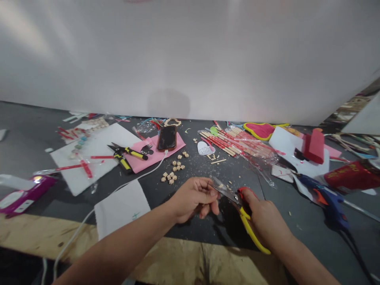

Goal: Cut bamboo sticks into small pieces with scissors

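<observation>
Holds scissors [244,214] by the handles [252,234] in the right hand [265,221], above the surface [249,176]; likely stiff, light, best gripped there. Curls the left hand [192,200] beside the blades [227,192], contents impossible to tell.

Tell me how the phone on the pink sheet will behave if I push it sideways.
The phone should stay stiff and slide flat rather than roll, being a thin slab lying face up. The pink sheet beneath looks thin, so it may shift along with it. The white cable plugged into its near end would probably trail and tug slightly.
</observation>
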A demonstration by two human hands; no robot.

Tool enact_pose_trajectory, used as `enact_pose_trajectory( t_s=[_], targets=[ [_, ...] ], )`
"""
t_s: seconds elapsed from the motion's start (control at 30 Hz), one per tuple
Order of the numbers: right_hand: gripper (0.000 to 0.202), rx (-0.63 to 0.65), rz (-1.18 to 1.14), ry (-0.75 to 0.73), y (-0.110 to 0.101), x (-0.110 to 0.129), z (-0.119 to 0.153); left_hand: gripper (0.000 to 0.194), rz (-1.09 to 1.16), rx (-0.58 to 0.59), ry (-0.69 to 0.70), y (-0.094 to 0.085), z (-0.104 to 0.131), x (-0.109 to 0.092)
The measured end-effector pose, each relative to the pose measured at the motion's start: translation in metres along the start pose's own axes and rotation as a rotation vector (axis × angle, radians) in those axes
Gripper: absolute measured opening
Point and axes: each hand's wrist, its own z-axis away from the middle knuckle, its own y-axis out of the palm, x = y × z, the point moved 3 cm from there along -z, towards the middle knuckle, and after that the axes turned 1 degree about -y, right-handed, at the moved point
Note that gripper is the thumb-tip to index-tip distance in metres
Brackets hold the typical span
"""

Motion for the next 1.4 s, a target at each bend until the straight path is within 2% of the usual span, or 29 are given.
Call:
enact_pose_trajectory(
  t_s=[0.07, 0.13, 0.23, 0.33, 0.47, 0.57, 0.63, 0.73, 0.83, 0.93, 1.07, 1.23, 1.4],
  targets=[
    [0.032, -0.004, -0.007, -0.002, 0.001, -0.001, 0.0, 0.018, 0.094, 0.09, -0.055, 0.001, 0.0, 0.001],
    [0.03, -0.014, -0.027, 0.004, 0.001, -0.001, -0.001, 0.02, 0.144, 0.119, -0.082, 0.0, -0.001, 0.002],
    [0.023, -0.009, -0.119, 0.021, -0.002, 0.001, -0.003, 0.02, 0.168, 0.054, -0.085, -0.003, -0.005, 0.005],
    [0.027, 0.029, -0.199, 0.028, -0.008, 0.003, -0.005, 0.017, 0.18, -0.026, -0.066, -0.006, -0.008, 0.008],
    [0.042, 0.047, -0.233, 0.007, -0.017, 0.0, -0.005, 0.017, 0.203, -0.015, -0.077, -0.004, -0.008, 0.009],
    [0.041, 0.041, -0.236, 0.021, -0.019, -0.01, -0.006, 0.019, 0.196, -0.011, -0.053, -0.004, -0.008, 0.006],
    [0.036, 0.01, -0.221, 0.099, -0.018, -0.023, -0.009, 0.021, 0.071, -0.053, -0.012, -0.006, -0.008, 0.002],
    [0.032, -0.105, -0.197, 0.291, -0.018, -0.046, -0.011, 0.021, -0.431, -0.182, 0.065, -0.01, -0.007, -0.001],
    [0.029, -0.202, -0.241, 0.322, -0.02, -0.056, -0.011, 0.02, -1.02, -0.269, 0.207, -0.009, -0.004, -0.003],
    [0.025, -0.208, -0.236, 0.344, -0.023, -0.054, -0.009, 0.021, -1.393, -0.293, 0.355, -0.006, -0.003, -0.002],
    [0.024, -0.199, -0.228, 0.34, -0.026, -0.048, -0.008, 0.023, -1.578, -0.333, 0.463, -0.006, -0.006, 0.0],
    [0.029, -0.168, -0.225, 0.341, -0.026, -0.046, -0.008, 0.023, -1.662, -0.332, 0.435, -0.007, -0.013, 0.007],
    [0.031, -0.207, -0.234, 0.332, -0.03, -0.047, -0.006, 0.024, -1.668, -0.329, 0.392, -0.006, -0.016, 0.011]
  ],
)
